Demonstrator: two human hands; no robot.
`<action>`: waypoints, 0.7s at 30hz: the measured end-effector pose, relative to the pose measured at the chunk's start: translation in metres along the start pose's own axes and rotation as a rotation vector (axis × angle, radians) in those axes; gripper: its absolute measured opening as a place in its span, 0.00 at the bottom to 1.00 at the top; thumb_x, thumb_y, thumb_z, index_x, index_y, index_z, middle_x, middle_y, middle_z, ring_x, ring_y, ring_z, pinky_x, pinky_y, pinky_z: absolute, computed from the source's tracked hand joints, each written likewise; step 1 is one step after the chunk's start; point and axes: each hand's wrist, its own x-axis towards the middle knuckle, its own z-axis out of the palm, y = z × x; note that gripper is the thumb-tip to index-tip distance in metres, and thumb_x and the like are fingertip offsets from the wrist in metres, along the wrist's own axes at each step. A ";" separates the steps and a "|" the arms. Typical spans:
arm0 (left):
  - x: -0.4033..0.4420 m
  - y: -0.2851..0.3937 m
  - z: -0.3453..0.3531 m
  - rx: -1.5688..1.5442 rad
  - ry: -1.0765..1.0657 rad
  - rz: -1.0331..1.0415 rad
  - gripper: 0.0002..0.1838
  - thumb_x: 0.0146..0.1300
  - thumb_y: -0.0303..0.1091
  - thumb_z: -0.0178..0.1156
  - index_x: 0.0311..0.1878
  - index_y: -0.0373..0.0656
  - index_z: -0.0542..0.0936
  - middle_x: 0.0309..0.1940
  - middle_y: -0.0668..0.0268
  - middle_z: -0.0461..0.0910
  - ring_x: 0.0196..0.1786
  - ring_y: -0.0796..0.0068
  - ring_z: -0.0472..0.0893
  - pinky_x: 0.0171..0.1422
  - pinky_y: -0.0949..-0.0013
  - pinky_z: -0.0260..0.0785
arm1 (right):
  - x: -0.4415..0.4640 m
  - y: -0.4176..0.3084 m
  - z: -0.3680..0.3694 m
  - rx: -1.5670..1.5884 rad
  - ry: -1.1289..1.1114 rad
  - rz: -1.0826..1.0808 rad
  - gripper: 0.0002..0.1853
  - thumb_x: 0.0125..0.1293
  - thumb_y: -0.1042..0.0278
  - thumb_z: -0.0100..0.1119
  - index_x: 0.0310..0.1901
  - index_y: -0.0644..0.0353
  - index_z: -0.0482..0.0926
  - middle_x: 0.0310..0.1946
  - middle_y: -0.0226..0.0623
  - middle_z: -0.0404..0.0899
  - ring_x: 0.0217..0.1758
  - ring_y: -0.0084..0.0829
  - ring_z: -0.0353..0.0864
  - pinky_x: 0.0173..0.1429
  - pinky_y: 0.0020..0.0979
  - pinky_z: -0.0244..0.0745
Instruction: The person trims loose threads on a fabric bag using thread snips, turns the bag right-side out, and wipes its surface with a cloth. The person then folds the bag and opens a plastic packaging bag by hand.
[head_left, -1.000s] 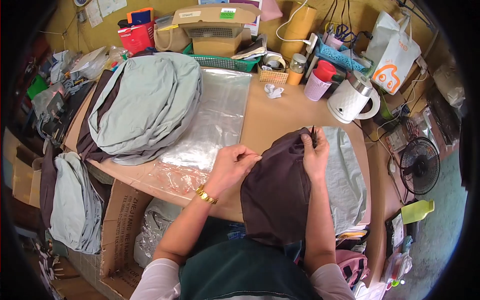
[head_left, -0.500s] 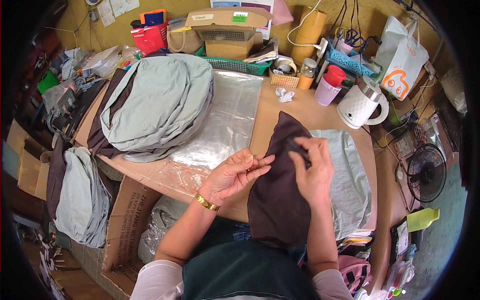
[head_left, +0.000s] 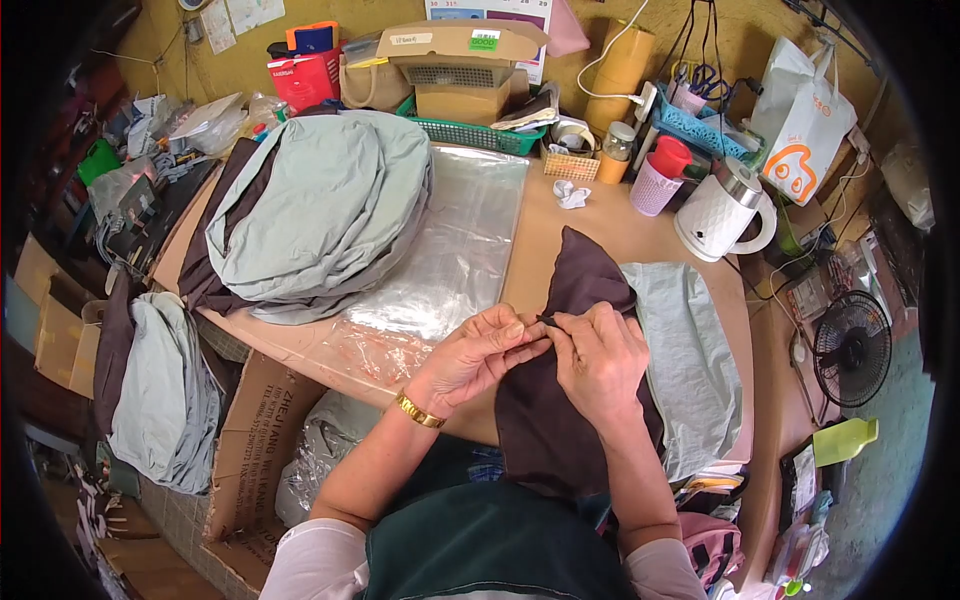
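Note:
A dark brown cloth (head_left: 548, 430) lies partly on the table and hangs over its front edge onto my lap. My left hand (head_left: 474, 357), with a gold watch band at the wrist, pinches the cloth's left edge between thumb and fingers. Close against it, my right hand (head_left: 601, 358) is closed on the same edge, fingertips nearly touching the left ones. A small fold of cloth shows between them. Beneath and right of the brown cloth is a pale grey-green cloth (head_left: 692, 375), spread flat.
A pile of pale and brown cloths (head_left: 320, 210) sits at left beside clear plastic bags (head_left: 465, 220). Along the back are a cardboard box (head_left: 455, 45), a lilac cup (head_left: 655, 190) and a white kettle (head_left: 712, 212). An open carton (head_left: 245, 450) stands below left.
My right hand has come down and left from above the cloth and closed on its edge beside my left hand. The cloth's upper part is now bunched.

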 end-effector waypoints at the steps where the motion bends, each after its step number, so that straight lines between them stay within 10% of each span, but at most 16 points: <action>1: -0.001 0.000 0.003 0.004 0.012 -0.004 0.02 0.68 0.25 0.59 0.37 0.40 0.78 0.46 0.63 0.81 0.56 0.68 0.81 0.71 0.58 0.69 | -0.001 0.001 0.002 -0.001 0.000 0.003 0.10 0.49 0.69 0.72 0.35 0.57 0.83 0.28 0.29 0.72 0.29 0.28 0.76 0.32 0.33 0.64; 7: 0.003 0.008 0.009 0.112 0.175 0.068 0.10 0.72 0.36 0.56 0.35 0.42 0.78 0.42 0.63 0.82 0.50 0.68 0.83 0.58 0.67 0.79 | -0.020 0.048 0.047 0.161 -0.052 0.440 0.27 0.53 0.60 0.74 0.53 0.60 0.76 0.42 0.46 0.76 0.44 0.50 0.80 0.45 0.43 0.77; 9: 0.008 0.021 -0.069 -0.423 -0.230 0.067 0.13 0.72 0.42 0.56 0.33 0.46 0.77 0.39 0.65 0.83 0.46 0.70 0.84 0.45 0.73 0.81 | -0.053 0.089 0.073 0.030 -0.211 0.558 0.25 0.56 0.59 0.71 0.54 0.59 0.76 0.46 0.46 0.77 0.47 0.51 0.80 0.48 0.45 0.77; 11: -0.003 0.047 -0.057 -0.075 0.413 0.357 0.11 0.71 0.45 0.58 0.38 0.48 0.79 0.40 0.67 0.82 0.46 0.74 0.81 0.48 0.76 0.75 | -0.077 0.126 0.086 -0.029 -0.227 0.571 0.23 0.59 0.60 0.68 0.53 0.58 0.76 0.47 0.45 0.79 0.47 0.50 0.81 0.48 0.44 0.77; 15: 0.026 0.035 -0.049 0.302 0.525 0.368 0.25 0.67 0.37 0.62 0.64 0.41 0.72 0.63 0.58 0.71 0.70 0.68 0.65 0.75 0.63 0.53 | -0.073 0.144 0.088 -0.121 -0.231 0.609 0.20 0.62 0.61 0.64 0.53 0.58 0.76 0.46 0.45 0.82 0.45 0.48 0.83 0.47 0.44 0.78; 20: 0.098 -0.070 -0.066 1.067 0.620 0.349 0.52 0.60 0.49 0.68 0.74 0.28 0.48 0.73 0.44 0.48 0.75 0.54 0.54 0.77 0.60 0.49 | -0.052 0.140 0.085 -0.239 -0.362 0.700 0.25 0.65 0.48 0.61 0.55 0.57 0.74 0.45 0.48 0.82 0.44 0.50 0.83 0.48 0.45 0.78; 21: 0.094 -0.083 -0.058 1.608 0.725 0.541 0.42 0.64 0.49 0.64 0.70 0.28 0.60 0.61 0.45 0.68 0.64 0.60 0.70 0.66 0.62 0.65 | -0.052 0.145 0.086 -0.243 -0.362 0.701 0.25 0.65 0.48 0.61 0.55 0.57 0.74 0.45 0.48 0.82 0.44 0.50 0.83 0.48 0.45 0.78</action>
